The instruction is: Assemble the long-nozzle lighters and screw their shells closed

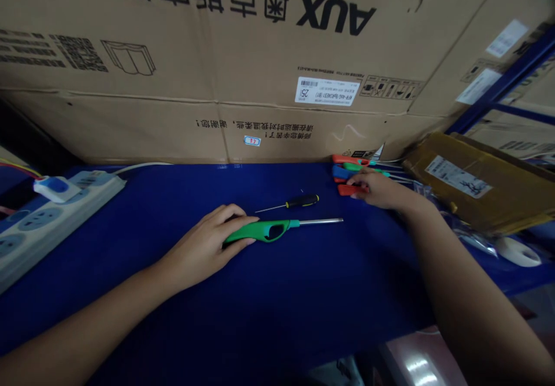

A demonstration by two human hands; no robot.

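My left hand (217, 238) is closed round the rear of a green long-nosed lighter (255, 232), whose metal tube points right over the blue tabletop. Just behind it lies a small screwdriver (303, 200) with a black and yellow handle, its thin shaft to the left. At the back right, my right hand (375, 188) pinches the handle of a red lighter (347, 190). Beside those fingers are a blue lighter (340, 172), a green one (353, 167) and another red one (347, 159). Their tubes run right, partly behind my hand.
A large cardboard box (260, 74) walls off the back. On the left sits a power strip (41, 221) with a white plug (56, 188). To the right are a brown package (477, 178), clear plastic wrapping and a white tape roll (518, 251), near the blue table's (303, 305) edge.
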